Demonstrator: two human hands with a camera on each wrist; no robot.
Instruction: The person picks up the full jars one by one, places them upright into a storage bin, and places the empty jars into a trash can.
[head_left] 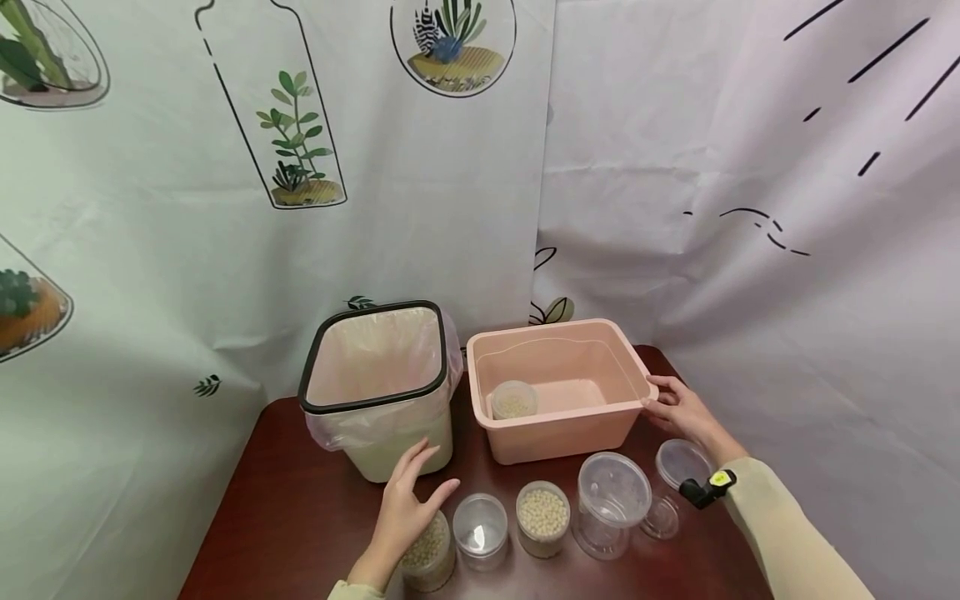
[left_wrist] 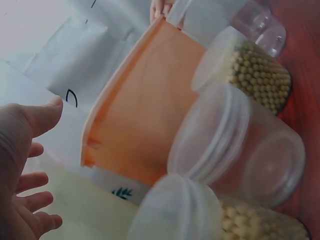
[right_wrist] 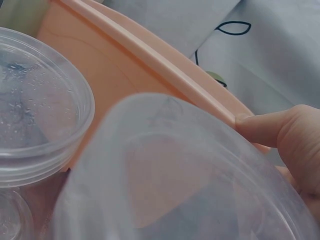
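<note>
My right hand (head_left: 681, 410) grips the right front corner of a pink plastic basin (head_left: 555, 440); in the right wrist view its thumb (right_wrist: 260, 129) lies against the rim. Inside the basin, at the left, stands a clear lidded jar (head_left: 514, 402) with pale contents. My left hand (head_left: 402, 510) hovers over a jar of beans (head_left: 429, 557), fingers spread and holding nothing. Beside that jar are an empty-looking clear jar (head_left: 480, 533), a jar of pale round beans (head_left: 543, 515) and a taller empty clear jar (head_left: 611, 500).
Left of the basin stands a pale bin (head_left: 405, 446) with a black rim and a plastic liner. Another clear container (head_left: 684, 463) sits under my right wrist. The dark red table (head_left: 262, 492) ends at a printed cloth backdrop (head_left: 450, 217).
</note>
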